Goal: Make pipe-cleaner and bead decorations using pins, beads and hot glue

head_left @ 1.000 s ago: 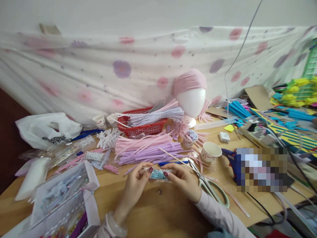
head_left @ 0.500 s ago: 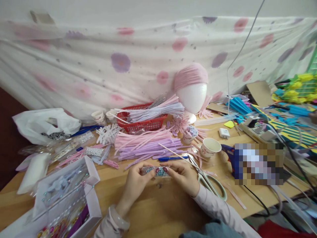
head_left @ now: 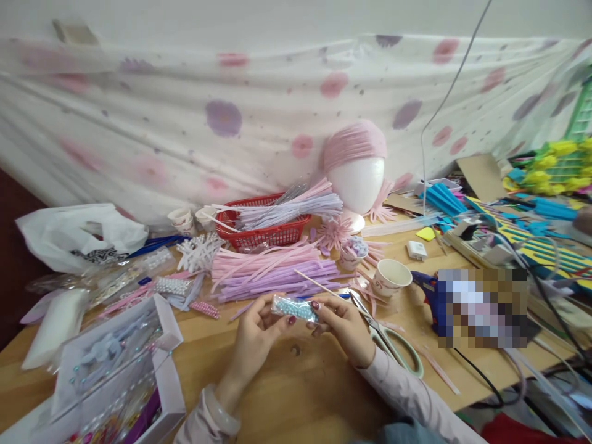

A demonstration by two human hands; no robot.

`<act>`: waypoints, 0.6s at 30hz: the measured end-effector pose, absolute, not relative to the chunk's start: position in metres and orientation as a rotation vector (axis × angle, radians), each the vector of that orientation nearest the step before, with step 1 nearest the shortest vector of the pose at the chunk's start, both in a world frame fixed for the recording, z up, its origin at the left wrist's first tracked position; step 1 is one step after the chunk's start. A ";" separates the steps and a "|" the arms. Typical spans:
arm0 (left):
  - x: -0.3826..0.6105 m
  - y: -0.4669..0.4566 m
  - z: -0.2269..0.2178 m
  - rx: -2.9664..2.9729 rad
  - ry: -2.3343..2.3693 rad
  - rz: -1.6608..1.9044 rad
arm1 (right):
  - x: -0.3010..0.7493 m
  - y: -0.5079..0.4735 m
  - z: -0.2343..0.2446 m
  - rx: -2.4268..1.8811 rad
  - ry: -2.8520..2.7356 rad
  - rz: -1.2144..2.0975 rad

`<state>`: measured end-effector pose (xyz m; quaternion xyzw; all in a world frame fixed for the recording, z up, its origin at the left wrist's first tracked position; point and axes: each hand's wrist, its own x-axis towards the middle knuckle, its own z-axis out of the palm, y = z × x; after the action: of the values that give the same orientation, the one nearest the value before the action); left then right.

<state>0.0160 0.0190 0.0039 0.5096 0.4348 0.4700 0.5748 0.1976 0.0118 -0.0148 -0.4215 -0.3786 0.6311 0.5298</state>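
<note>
A small clear packet of light-blue beads (head_left: 295,308) is held just above the wooden table (head_left: 296,388) between both hands. My left hand (head_left: 255,336) pinches its left end with thumb and fingers. My right hand (head_left: 343,325) pinches its right end. Behind the hands lies a heap of pink and purple pipe cleaners (head_left: 272,273), with a thin wooden stick (head_left: 319,285) and a blue pen across it. Scissors (head_left: 393,345) with pale green handles lie just right of my right hand.
An open white box of beads and trims (head_left: 115,376) sits at the front left. A red basket (head_left: 263,231), a white foam head with a pink cap (head_left: 357,172), paper cups (head_left: 391,279), a blue glue gun (head_left: 428,290) and cables crowd the back and right.
The bead packet has been lifted slightly and tilted, and both hands have drawn a little closer together around it.
</note>
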 end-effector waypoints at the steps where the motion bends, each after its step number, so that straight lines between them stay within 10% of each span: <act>1: 0.016 0.019 0.004 1.195 1.007 1.103 | 0.197 0.012 -0.015 -0.981 -0.869 1.535; 18: 0.014 0.021 -0.004 1.404 1.270 1.120 | 0.195 0.009 -0.010 -1.076 -1.320 1.316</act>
<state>0.0136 0.0214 -0.0037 0.5688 0.5144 0.4539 0.4537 0.1947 0.0094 -0.0098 -0.4399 -0.5399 0.5380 0.4749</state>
